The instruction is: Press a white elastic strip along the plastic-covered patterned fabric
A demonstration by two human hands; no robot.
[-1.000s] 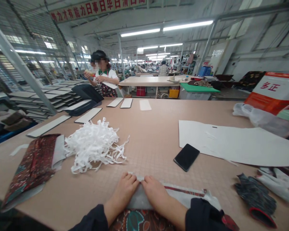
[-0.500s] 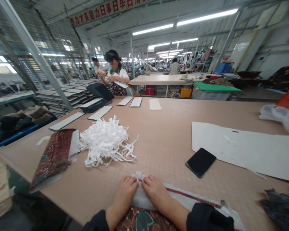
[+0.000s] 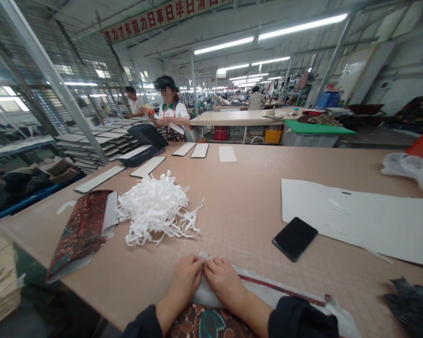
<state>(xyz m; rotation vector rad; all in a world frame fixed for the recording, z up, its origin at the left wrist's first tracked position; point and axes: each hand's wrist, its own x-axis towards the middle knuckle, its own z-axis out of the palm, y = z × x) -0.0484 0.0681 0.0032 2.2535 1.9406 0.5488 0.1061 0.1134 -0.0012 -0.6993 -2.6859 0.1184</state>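
Pinching one fold of white fabric (image 3: pixel 211 295), left hand (image 3: pixel 184 283) and right hand (image 3: pixel 225 283) side by side, fingers pressed together

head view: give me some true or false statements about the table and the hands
1. The left hand and right hand rest on folded white fabric. True.
2. The two hands lie far apart. False: they lie side by side, close together.
3. A black phone lies to the right of the hands. True.
4. The pile of white strips sits to the right of the phone. False: it lies to the left of the phone, on the tan table.
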